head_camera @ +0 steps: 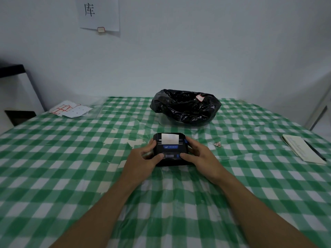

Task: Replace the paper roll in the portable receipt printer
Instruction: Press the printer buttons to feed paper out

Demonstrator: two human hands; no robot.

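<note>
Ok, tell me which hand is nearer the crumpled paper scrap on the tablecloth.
Right. The right hand grips the printer's right side, with the crumpled paper scrap just beyond it to the right. The left hand holds the printer's opposite side, farther from the scrap.

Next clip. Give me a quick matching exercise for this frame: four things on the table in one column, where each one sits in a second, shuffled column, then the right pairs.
Things:
1. receipt printer
2. bin with black bag
3. notebook with pen
4. label sheets

Places:
A. far left corner of the table
B. right edge of the table
C. held between the left hand and right hand
D. middle of the table, beyond the printer

Pairs: 1-C, 2-D, 3-B, 4-A
</note>
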